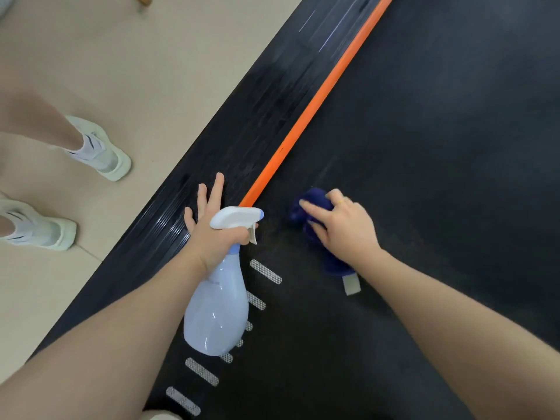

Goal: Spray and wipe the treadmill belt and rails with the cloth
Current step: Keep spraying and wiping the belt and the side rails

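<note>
The left hand point(212, 234) holds a pale blue spray bottle point(216, 310) by its neck, fingers spread over the ribbed black rail point(242, 140), while the right hand point(342, 228) presses a dark blue cloth point(309, 204) onto the treadmill belt point(424, 131) beside the orange strip point(306, 116).

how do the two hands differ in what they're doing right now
The left hand holds the spray bottle by its neck, with three fingers stretched out towards the ribbed side rail; the right hand grips the blue cloth and presses it down on the belt. The left hand is over the rail side of the orange strip, the right on the belt side. Both are bare and reach forward, low over the treadmill.
</note>
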Action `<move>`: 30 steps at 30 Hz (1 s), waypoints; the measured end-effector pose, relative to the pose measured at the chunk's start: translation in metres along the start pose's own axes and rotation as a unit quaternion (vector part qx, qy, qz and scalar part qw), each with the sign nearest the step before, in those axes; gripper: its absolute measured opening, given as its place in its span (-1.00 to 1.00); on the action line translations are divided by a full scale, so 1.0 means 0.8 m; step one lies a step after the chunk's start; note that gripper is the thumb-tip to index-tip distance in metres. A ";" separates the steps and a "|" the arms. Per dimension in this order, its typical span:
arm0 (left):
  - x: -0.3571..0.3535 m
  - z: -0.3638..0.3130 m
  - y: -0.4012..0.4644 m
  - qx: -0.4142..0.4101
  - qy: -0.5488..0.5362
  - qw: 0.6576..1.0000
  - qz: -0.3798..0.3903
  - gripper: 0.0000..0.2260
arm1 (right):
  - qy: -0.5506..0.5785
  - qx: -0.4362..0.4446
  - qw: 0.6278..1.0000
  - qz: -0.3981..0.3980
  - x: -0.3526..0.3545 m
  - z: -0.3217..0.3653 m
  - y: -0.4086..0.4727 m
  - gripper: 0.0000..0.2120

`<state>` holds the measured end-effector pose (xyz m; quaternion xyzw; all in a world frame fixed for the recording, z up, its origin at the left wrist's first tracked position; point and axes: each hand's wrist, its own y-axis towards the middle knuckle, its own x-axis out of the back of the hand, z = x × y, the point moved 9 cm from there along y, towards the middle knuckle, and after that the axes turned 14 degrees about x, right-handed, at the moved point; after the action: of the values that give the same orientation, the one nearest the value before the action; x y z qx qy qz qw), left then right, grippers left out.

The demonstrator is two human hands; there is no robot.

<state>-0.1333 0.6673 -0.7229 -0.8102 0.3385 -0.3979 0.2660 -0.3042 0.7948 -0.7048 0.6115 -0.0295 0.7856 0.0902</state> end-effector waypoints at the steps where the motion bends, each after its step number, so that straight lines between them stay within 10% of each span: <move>1: 0.000 0.001 0.001 -0.004 0.005 1.000 0.002 0.01 | -0.007 -0.084 0.996 -0.025 0.011 -0.032 0.007 -0.66; 4: -0.002 0.002 0.002 -0.007 0.018 1.000 0.010 0.01 | -0.001 -0.256 0.966 -0.050 0.008 -0.058 -0.005 -0.63; 10: 0.001 -0.011 -0.017 0.013 0.012 1.000 0.005 -0.01 | 0.010 0.050 0.998 0.033 -0.022 0.080 -0.021 -0.56; 16: -0.012 -0.042 -0.072 -0.077 0.008 0.996 -0.039 -0.45 | -0.040 -0.194 0.978 -0.058 -0.001 0.001 -0.053 -0.57; 21: -0.057 -0.055 -0.086 -0.057 0.061 0.996 0.029 -0.62 | 0.002 0.038 0.999 -0.015 -0.026 0.111 -0.066 -0.57; 24: -0.070 -0.043 -0.086 -0.038 0.061 0.996 0.046 -0.79 | -0.067 -0.110 0.991 -0.032 0.004 0.014 -0.063 -0.65; 27: -0.082 -0.034 -0.084 -0.015 0.058 0.994 0.088 -0.82 | -0.106 -0.215 0.966 0.094 0.009 -0.034 -0.076 -0.58; 30: -0.090 -0.039 -0.087 -0.008 0.096 0.992 0.087 -0.80 | -0.124 -0.061 0.967 0.215 0.005 0.007 -0.079 -0.57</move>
<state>-0.1685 0.7609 -0.6904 -0.7377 0.4351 -0.4465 0.2590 -0.2887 0.8565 -0.7037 0.6766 -0.2187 0.7015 -0.0484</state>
